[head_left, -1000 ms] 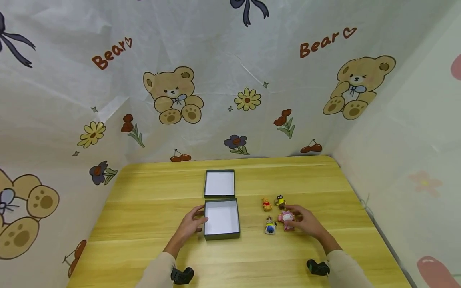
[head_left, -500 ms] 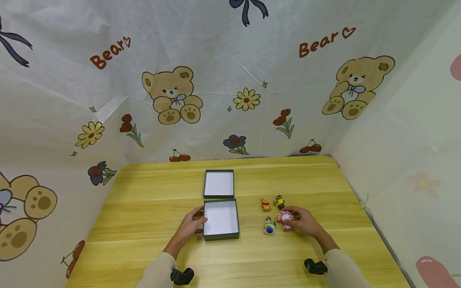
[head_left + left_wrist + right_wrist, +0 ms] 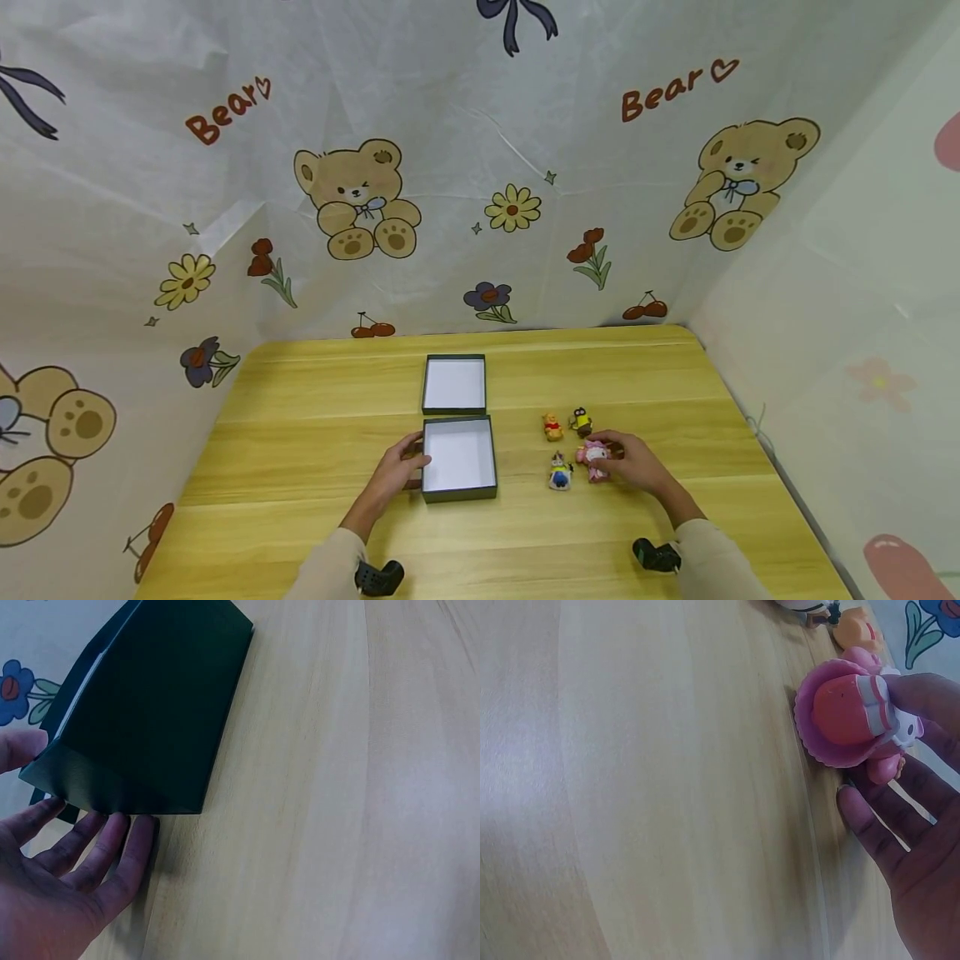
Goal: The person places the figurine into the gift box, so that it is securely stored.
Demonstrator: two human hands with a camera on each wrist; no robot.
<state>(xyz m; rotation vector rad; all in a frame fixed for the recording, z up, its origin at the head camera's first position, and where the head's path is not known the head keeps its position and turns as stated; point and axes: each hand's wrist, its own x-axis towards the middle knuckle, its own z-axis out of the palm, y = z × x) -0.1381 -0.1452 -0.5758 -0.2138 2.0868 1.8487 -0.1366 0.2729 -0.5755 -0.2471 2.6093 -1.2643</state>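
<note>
My left hand (image 3: 396,468) holds the left wall of an open dark green box (image 3: 461,494) with a white inside. Its thumb lies at the rim while the other fingers touch the outer side, as the left wrist view shows. A pink figurine (image 3: 840,709) with a frilled skirt is pinched between thumb and fingers of my right hand (image 3: 637,462). Close by on the table are a bear figurine (image 3: 552,427) in a red top, a yellow and black figurine (image 3: 581,422), and a figurine in blue and white (image 3: 559,473).
The shallow box lid (image 3: 454,384), white inside, lies right behind the box. All of it rests on a wooden table (image 3: 300,433). A white cloth (image 3: 450,108) printed with bears and flowers hangs behind, and a pale wall (image 3: 840,333) stands at the right.
Both hands keep almost the same place and hold. The whole view has shifted very slightly; the box and figurines have not clearly moved on the table.
</note>
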